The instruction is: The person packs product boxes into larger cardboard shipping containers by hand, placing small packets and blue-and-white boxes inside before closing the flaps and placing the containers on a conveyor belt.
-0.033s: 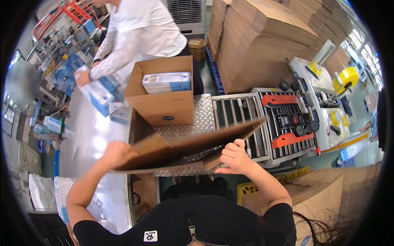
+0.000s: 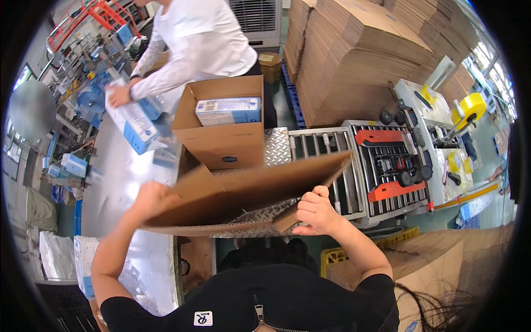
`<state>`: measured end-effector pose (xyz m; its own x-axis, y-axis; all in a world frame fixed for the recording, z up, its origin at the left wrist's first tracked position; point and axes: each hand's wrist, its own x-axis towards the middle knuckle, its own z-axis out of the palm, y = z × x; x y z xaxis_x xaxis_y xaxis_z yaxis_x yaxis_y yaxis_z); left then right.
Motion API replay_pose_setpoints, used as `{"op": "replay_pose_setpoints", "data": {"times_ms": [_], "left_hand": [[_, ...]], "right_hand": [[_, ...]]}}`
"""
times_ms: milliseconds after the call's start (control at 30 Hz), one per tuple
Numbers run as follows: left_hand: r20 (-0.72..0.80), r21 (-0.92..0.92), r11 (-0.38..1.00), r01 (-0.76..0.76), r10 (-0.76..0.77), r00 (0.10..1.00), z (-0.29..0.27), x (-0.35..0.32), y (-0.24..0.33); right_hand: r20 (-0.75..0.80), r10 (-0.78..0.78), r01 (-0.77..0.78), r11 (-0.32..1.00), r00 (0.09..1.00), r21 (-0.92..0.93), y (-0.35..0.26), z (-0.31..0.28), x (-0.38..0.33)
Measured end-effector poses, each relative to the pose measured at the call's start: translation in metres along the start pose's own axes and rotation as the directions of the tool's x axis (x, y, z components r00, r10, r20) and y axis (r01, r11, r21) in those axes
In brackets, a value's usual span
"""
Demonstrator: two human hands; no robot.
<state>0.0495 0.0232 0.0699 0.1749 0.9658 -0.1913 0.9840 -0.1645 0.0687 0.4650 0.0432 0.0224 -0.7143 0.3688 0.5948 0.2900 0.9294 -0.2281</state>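
Observation:
An unfolding brown cardboard box (image 2: 265,176) spans the space between my hands, its walls partly spread so metal plate shows through the middle. My left hand (image 2: 150,200), somewhat blurred, grips its left wall. At the right end, my right hand (image 2: 317,213) is closed around the edge by a flap (image 2: 286,219), thumb toward me. Just beyond stands an upright open carton (image 2: 218,146) with a white-and-blue package (image 2: 228,111) inside. Under both lies a diamond-patterned metal plate (image 2: 277,146).
A co-worker in white (image 2: 204,44) handles white-and-blue packages (image 2: 133,124) over the pale table (image 2: 110,182) on the left. To the right run a roller conveyor (image 2: 326,145) and a taping machine with a yellow tape roll (image 2: 469,110). Stacked flat cardboard (image 2: 354,61) rises behind.
The cardboard box has spread wider between my hands, its far wall now higher. My left hand has shifted slightly up. The co-worker's hands and packages have moved a little.

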Motion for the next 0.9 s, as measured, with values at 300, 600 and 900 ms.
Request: {"op": "replay_pose_setpoints", "data": {"times_ms": [300,600,900], "left_hand": [[0.583,-0.451,0.892,-0.033,0.323,0.745,0.049,-0.022,-0.033],[0.269,-0.202,0.931,-0.304,0.351,0.897,0.073,-0.036,-0.076],[0.172,-0.829,-0.543,0.131,-0.024,0.985,0.246,0.017,-0.023]], "right_hand": [[0.365,-0.367,0.132,0.836,0.856,0.532,-0.035,0.179,0.095],[0.124,0.394,-0.326,0.870,0.911,-0.370,0.024,0.094,0.196],[0.449,0.641,-0.460,0.764,0.623,-0.452,-0.004,0.101,-0.004]]}}
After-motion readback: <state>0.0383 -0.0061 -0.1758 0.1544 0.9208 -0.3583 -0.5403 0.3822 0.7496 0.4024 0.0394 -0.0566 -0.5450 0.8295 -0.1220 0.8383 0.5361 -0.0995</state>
